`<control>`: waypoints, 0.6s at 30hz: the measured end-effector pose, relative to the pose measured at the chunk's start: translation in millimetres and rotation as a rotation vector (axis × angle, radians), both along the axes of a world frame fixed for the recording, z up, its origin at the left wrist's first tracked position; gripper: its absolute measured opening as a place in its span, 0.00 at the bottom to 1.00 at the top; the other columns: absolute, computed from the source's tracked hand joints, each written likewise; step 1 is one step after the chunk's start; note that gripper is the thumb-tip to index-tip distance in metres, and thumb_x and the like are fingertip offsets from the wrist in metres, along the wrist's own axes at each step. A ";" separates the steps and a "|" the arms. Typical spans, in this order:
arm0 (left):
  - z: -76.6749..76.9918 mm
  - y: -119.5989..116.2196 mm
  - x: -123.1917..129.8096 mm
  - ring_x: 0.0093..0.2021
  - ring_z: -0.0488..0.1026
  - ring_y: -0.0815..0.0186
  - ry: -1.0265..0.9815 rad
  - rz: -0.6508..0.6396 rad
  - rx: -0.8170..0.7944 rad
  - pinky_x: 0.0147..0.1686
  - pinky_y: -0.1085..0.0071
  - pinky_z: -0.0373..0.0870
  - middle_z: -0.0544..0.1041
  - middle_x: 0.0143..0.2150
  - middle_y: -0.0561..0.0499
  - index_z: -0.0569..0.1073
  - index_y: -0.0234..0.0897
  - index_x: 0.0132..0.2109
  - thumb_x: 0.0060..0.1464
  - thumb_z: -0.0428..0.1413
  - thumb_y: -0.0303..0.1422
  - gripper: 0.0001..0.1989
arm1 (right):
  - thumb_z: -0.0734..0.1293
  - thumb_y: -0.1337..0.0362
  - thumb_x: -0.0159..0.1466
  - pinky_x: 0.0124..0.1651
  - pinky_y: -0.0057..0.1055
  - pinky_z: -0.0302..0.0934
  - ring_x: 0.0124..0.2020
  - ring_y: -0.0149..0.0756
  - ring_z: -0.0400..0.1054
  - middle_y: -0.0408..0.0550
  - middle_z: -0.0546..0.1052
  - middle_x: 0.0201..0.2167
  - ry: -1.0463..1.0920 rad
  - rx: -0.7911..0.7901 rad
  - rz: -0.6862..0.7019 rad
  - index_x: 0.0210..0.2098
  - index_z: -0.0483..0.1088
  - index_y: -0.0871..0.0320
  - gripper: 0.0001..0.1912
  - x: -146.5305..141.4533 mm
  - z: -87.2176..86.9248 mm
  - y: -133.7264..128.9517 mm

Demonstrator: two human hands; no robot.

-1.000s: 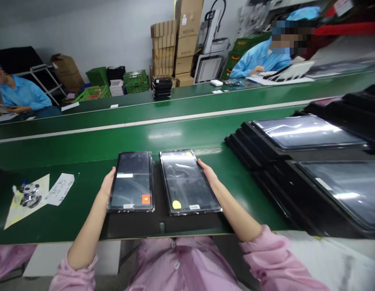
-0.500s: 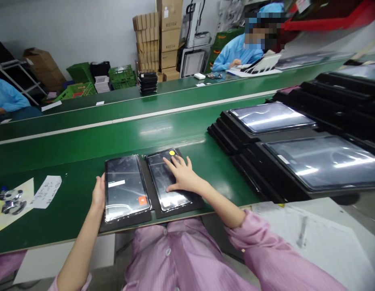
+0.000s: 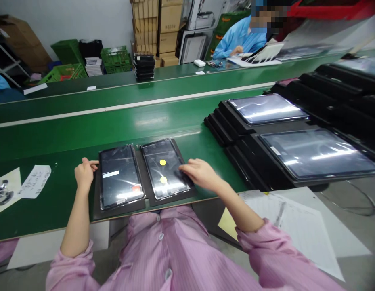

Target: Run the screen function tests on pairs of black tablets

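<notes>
Two film-covered tablets lie side by side on dark pads at the bench's front edge. The left tablet (image 3: 120, 184) shows a white bar and a red patch near its lower right. Two yellow dots glow on the right tablet (image 3: 175, 171). My left hand (image 3: 84, 173) is beside the left tablet's upper left edge, fingers curled with one fingertip reaching the pad's edge. At the right tablet's right edge is my right hand (image 3: 201, 173), its fingers drawn together and their tips at the rim; whether they grip anything is hidden.
Stacked black trays (image 3: 244, 159) with large tablets stand at the right. Handwritten paper (image 3: 36, 182) lies at the left, and printed sheets (image 3: 299, 226) at the lower right. Across the green bench (image 3: 108, 125), a person in blue (image 3: 235, 36) works near a black stack (image 3: 144, 66).
My right hand has moved right, off the screen to its edge, and its fingers have closed. My left hand has shifted up and curled. The right screen now shows two yellow dots; the view has shifted.
</notes>
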State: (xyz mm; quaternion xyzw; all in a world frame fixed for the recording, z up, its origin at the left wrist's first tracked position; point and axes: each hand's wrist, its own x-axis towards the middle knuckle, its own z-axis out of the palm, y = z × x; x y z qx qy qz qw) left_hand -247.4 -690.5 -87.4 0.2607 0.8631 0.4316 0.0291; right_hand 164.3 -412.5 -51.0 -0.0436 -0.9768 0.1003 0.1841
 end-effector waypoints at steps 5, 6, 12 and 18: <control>11.2 33.6 -17.2 0.31 0.76 0.59 0.183 -0.047 -0.016 0.38 0.63 0.70 0.80 0.28 0.44 0.81 0.38 0.28 0.67 0.31 0.50 0.40 | 0.63 0.62 0.71 0.42 0.40 0.63 0.40 0.47 0.68 0.51 0.78 0.38 0.194 -0.194 -0.197 0.49 0.73 0.56 0.10 -1.1 13.0 13.5; 10.6 42.6 -20.8 0.32 0.76 0.59 0.198 -0.052 0.021 0.39 0.63 0.70 0.81 0.30 0.43 0.82 0.37 0.30 0.67 0.31 0.51 0.40 | 0.66 0.60 0.70 0.44 0.42 0.62 0.43 0.49 0.68 0.52 0.78 0.40 0.165 -0.194 -0.191 0.51 0.72 0.56 0.13 -9.2 12.9 7.9; -16.4 67.9 -47.6 0.43 0.78 0.61 -0.137 0.071 0.393 0.39 0.69 0.71 0.80 0.47 0.37 0.78 0.31 0.47 0.64 0.27 0.58 0.44 | 0.72 0.54 0.65 0.57 0.49 0.51 0.56 0.54 0.62 0.53 0.75 0.54 -0.014 -0.146 -0.150 0.59 0.68 0.54 0.25 -53.8 6.1 -28.4; -30.3 54.7 -50.2 0.53 0.76 0.57 -0.233 -0.192 0.444 0.52 0.64 0.69 0.76 0.57 0.37 0.73 0.34 0.57 0.59 0.32 0.66 0.46 | 0.57 0.64 0.74 0.56 0.44 0.53 0.48 0.44 0.69 0.49 0.79 0.41 0.075 -0.210 0.018 0.45 0.76 0.53 0.15 -40.5 2.2 -31.5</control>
